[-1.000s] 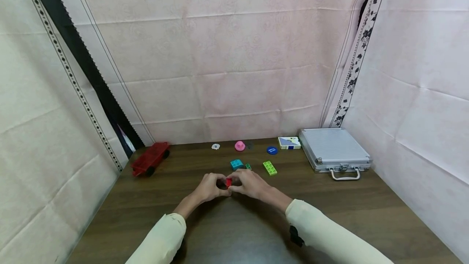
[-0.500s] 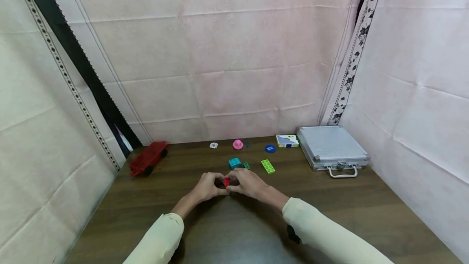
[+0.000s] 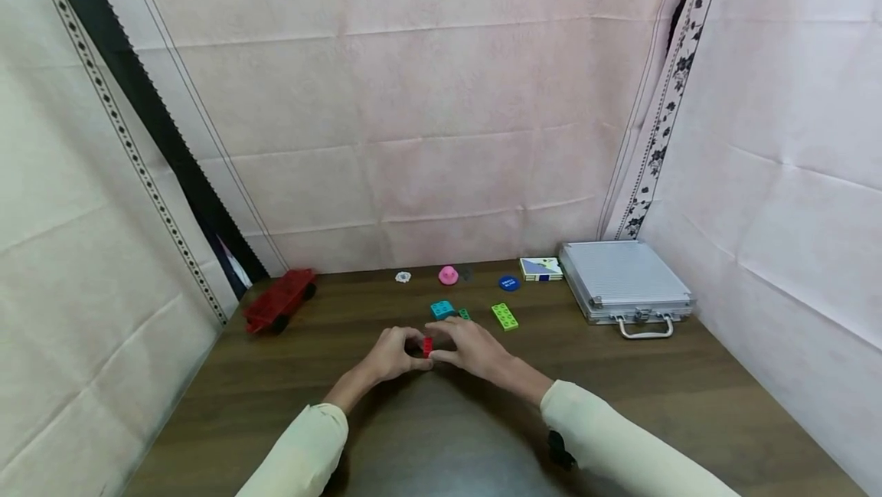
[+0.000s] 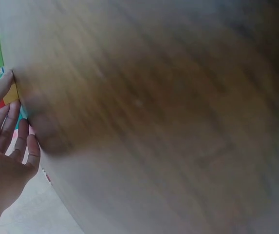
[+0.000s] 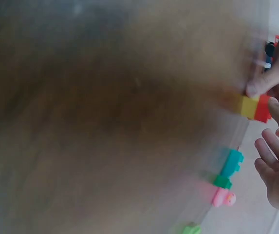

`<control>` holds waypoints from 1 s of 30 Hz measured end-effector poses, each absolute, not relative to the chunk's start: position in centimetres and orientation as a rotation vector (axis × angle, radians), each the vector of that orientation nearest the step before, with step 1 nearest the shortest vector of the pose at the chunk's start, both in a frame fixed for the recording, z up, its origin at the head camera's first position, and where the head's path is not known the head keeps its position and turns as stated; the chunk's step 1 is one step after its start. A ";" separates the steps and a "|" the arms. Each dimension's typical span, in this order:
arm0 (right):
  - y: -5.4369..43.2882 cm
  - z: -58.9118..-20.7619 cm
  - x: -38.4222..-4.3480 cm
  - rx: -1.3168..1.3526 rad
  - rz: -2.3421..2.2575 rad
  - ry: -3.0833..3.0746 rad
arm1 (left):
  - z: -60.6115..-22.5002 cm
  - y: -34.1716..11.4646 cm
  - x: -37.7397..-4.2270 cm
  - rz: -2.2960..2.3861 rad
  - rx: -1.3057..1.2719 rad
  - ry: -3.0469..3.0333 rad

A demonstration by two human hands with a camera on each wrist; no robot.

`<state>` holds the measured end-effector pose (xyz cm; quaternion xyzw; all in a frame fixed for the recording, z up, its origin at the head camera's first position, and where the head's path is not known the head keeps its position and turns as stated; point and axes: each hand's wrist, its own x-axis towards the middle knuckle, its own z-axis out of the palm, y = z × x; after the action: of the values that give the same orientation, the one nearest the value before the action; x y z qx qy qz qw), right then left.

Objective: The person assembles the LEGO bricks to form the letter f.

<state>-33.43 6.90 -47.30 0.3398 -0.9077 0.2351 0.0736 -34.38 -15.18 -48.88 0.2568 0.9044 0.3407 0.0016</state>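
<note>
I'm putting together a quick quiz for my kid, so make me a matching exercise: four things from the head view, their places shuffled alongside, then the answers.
Things
1. red block
2. silver case
3. toy car
4. lime block

Places
A. leftmost of the four
B. just in front of the blue disc
C. between the left hand and right hand
D. rightmost of the four

Pairs: 1-C, 2-D, 3-A, 4-B

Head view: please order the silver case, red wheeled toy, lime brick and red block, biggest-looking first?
Silver case
Red wheeled toy
Lime brick
Red block, by its visible part; possibly partly hidden
</note>
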 end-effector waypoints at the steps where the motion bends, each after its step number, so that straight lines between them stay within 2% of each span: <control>1: 7.2 -47.2 -33.5 1.013 0.716 -2.709 | -48.9 -15.1 -34.4 1.072 0.801 2.837; 7: 9.5 -46.1 -34.5 0.971 0.783 -2.633 | -48.8 -15.2 -34.2 1.061 0.750 2.843; 14: 13.1 -45.9 -36.0 0.781 0.773 -2.626 | -48.9 -15.0 -33.9 1.053 0.773 2.845; 30: 18.1 -48.8 -38.1 0.577 0.734 -2.723 | -47.9 -15.5 -33.5 1.134 0.784 2.757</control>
<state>-38.11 18.09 -48.78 0.1986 -0.9378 0.2529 0.1309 -33.47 -15.52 -47.92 0.2543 0.8940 0.3677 0.0296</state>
